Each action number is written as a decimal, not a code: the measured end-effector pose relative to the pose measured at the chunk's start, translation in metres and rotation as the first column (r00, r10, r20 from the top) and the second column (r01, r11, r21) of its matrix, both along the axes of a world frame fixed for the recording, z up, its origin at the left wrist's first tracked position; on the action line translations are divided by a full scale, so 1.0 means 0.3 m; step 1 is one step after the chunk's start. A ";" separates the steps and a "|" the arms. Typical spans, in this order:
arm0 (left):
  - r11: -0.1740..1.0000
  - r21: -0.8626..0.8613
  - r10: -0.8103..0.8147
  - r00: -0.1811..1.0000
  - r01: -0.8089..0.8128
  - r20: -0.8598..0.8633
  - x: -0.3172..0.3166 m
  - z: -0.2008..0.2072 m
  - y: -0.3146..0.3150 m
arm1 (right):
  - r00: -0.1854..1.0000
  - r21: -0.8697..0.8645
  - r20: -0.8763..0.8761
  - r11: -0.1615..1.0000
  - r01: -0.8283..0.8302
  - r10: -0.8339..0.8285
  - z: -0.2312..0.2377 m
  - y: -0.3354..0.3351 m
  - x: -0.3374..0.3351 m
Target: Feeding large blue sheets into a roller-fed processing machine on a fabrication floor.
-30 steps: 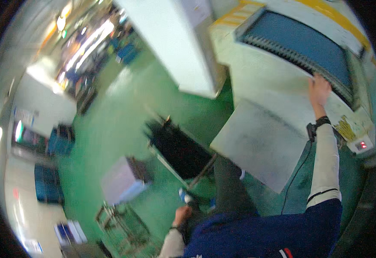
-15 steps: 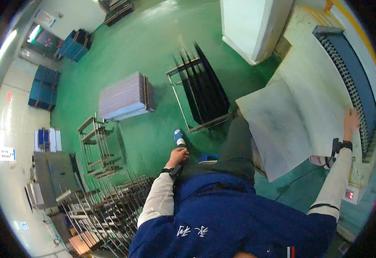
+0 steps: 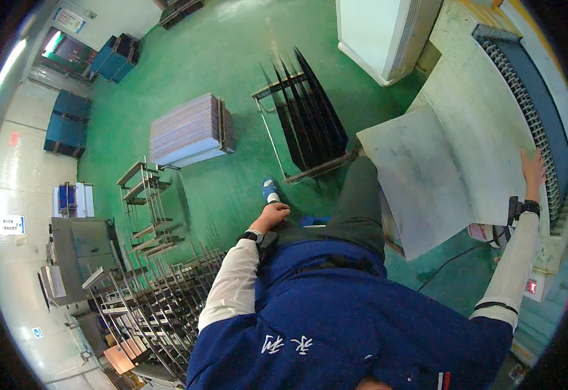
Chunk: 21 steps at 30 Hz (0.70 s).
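Observation:
My right hand (image 3: 532,173) lies on the pale edge of a long machine at the right, with its fingers stretched out beside a strip of small rollers (image 3: 516,104). It holds nothing. My left hand (image 3: 272,214) hangs by my left thigh, above a blue-and-white shoe (image 3: 270,188). Its fingers are curled in, and I see nothing in them. A grey-white slab (image 3: 414,175) leans out from the machine, between my right leg and right arm.
Ahead, a metal rack (image 3: 268,130) holds several upright black panels on the green floor. Left of it stands a stack of pale sheets (image 3: 190,130). Metal racks (image 3: 147,312) crowd the near left. A white cabinet (image 3: 378,39) stands at the far right; a cable (image 3: 450,265) crosses the floor.
The whole scene has shifted slightly upward in the picture. My right hand still rests at the machine's edge, and my left hand stays by my thigh, its fingers curled.

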State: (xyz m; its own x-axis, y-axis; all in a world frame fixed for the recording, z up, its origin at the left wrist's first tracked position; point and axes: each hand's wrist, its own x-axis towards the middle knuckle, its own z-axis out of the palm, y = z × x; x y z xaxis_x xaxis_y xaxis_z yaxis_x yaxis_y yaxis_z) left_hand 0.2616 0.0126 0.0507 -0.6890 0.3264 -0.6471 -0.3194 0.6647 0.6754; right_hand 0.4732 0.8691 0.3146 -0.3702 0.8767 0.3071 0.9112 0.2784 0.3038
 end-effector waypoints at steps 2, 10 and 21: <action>0.995 -0.014 -0.101 0.994 0.101 -0.050 0.015 0.015 0.005 | 0.995 -0.091 0.041 0.992 0.089 -0.086 0.025 -0.023 0.019; 0.982 -0.067 -0.187 0.961 0.177 -0.205 0.020 0.225 0.071 | 1.000 0.090 -0.003 0.996 -0.016 0.017 -0.039 0.046 0.068; 0.954 -0.129 -0.299 0.890 0.270 -0.344 0.023 0.324 0.181 | 0.999 0.040 -0.045 0.999 -0.020 0.022 0.026 -0.047 0.007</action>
